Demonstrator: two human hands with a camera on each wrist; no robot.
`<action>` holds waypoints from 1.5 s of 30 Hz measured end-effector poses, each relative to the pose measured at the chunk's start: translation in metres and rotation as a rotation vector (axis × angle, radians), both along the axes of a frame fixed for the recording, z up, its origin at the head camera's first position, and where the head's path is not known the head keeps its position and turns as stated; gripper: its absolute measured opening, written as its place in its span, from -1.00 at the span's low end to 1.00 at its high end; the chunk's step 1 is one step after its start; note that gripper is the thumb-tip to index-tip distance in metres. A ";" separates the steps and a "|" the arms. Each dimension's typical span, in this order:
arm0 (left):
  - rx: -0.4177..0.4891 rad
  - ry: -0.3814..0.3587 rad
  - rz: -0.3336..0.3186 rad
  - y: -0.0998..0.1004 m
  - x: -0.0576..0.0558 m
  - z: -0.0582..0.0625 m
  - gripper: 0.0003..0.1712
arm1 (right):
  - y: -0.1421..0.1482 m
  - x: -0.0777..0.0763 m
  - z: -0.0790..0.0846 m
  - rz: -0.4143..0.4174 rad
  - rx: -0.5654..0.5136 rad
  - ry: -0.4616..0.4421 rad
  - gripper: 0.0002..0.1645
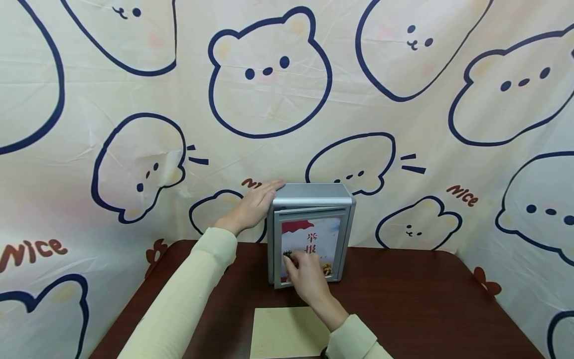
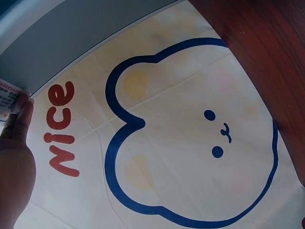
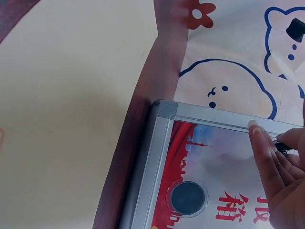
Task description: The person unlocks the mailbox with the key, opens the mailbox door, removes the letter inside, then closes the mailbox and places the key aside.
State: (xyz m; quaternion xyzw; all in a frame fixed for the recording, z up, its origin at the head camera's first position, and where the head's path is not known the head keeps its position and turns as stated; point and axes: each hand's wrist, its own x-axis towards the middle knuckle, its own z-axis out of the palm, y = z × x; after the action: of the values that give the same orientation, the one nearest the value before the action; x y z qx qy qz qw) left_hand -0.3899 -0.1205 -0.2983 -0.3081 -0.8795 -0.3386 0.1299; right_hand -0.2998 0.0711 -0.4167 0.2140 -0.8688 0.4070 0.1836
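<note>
A silver metal box [image 1: 314, 191] stands upright on the table. Its framed front door [image 1: 329, 234] carries a red-and-white poster with Chinese characters, and a narrow gap shows along the door's top edge. My left hand [image 1: 257, 202] rests on the box's upper left edge with fingers extended. In the left wrist view, that hand [image 2: 18, 157] lies beside a printed label [image 2: 8, 98]. At the door's left side my right hand [image 1: 307, 279] pinches a small black key [image 3: 282, 146] between thumb and fingers; its tip is hidden.
A pale yellow board [image 1: 287, 331] lies flat on the dark brown table [image 1: 403, 304] in front of the box. Close behind the box hangs a cream cloth [image 1: 269, 109] printed with cartoon bears. A round dark disc [image 3: 188, 198] shows on the door's lower part.
</note>
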 end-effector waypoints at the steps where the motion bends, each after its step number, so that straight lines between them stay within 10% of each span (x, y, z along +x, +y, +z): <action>1: 0.000 0.002 0.000 0.000 0.000 0.000 -0.38 | 0.000 -0.001 0.000 -0.001 0.001 0.001 -0.57; 32: 0.025 0.004 0.010 0.004 0.002 -0.002 -0.38 | -0.005 -0.011 -0.006 -0.113 0.086 0.092 -0.76; 45: 0.033 0.011 0.010 0.003 0.002 -0.001 -0.38 | -0.003 -0.013 -0.012 -0.162 0.432 0.553 -0.78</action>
State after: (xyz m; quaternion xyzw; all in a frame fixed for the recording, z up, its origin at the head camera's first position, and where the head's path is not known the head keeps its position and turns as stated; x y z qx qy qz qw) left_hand -0.3884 -0.1178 -0.2993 -0.3035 -0.8745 -0.3508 0.1416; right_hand -0.3129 0.0678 -0.4285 0.2803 -0.8663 0.1248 0.3941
